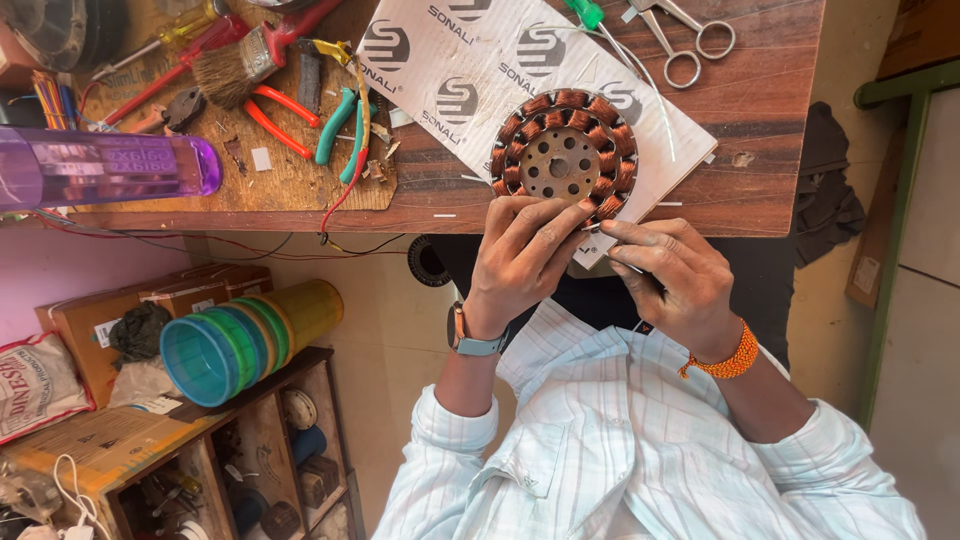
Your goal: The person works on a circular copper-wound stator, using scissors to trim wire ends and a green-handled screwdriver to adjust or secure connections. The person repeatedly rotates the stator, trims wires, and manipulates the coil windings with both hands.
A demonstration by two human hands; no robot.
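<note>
The stator [565, 152], a round core ringed with copper-coloured windings and a perforated metal hub, lies flat on a white printed sheet [450, 70] near the front edge of the wooden worktop [770, 120]; its lower rim is partly covered by the fingertips. The left hand [520, 262] reaches to that rim, fingers [548, 222] bent and pressed against the windings, touching rather than enclosing; a watch sits on its wrist. The right hand [680, 275], with an orange beaded band at the wrist, is curled, thumb and forefinger pinched on a thin dark tool [640, 272]; only a short length shows and its type cannot be determined; its tip is hidden just beside the stator edge. Scissors [685, 35] lie at the far edge of the worktop, cut off by the frame; a green-handled tool [585, 12] is also cut off. Further left: a brush [235, 68], red-handled pliers [275, 115], green-handled cutters [340, 125], and a purple translucent bottle [110, 168], cut off at the frame edge. Below the worktop, stacked coloured plastic cups [245, 340] rest on a shelf unit [260, 400]; the shelf contents are too dark to identify.
</note>
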